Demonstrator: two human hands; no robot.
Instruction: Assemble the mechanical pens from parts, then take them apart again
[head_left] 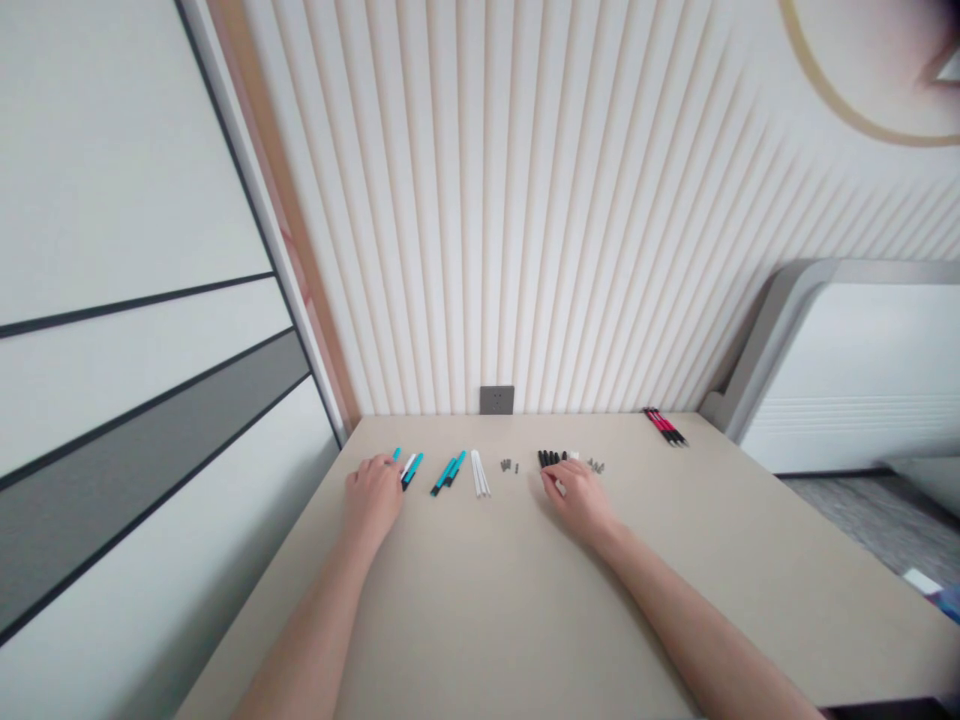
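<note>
My left hand [375, 490] rests on the left part of the table with its fingers bent down. Beside its fingertips lie teal and black pen barrels [413, 471] and a white piece; a further teal tip shows just beyond the fingers. The hand covers whatever is beneath it. My right hand [581, 492] is curled, thumb and fingers together, at the near side of a row of black pen parts [553, 457]. What it pinches is hidden. Between my hands lie more teal-and-black barrels [448, 473], thin white refills [481, 474] and small grey pieces [506, 465].
More small grey pieces [596, 466] lie just past my right hand. Several red-and-black pens [666, 427] lie at the table's back right corner. The table [480, 600] meets a ribbed wall with a dark socket [496, 400]. A white cabinet [150, 400] stands at the left.
</note>
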